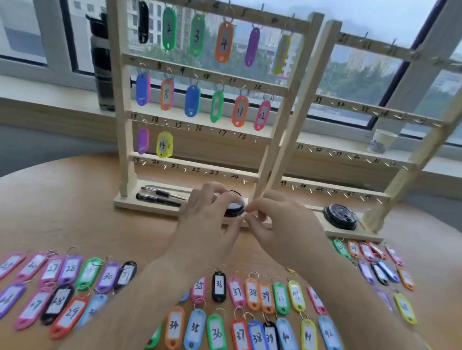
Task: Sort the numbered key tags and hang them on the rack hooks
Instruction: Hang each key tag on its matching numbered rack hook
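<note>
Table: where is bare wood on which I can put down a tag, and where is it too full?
The table is bare left of the rack base, beyond the left tag rows, and in the strip between base and middle rows. Crowded: the near rows and the right tag cluster.

Blurred numerals on right-hand rack [367,108]

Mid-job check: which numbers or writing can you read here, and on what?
"2": green tag, top rail.
"3": second green tag, top rail.
"4": orange tag, top rail.
"11": lower orange tag, second rail.
"12": pink tag, second rail.
"14": yellow tag, third rail.
"36": black tag on the table.
"22": written on the left rack's bottom rail.
Right rack numbers and far-right table tags: too blurred.
</note>
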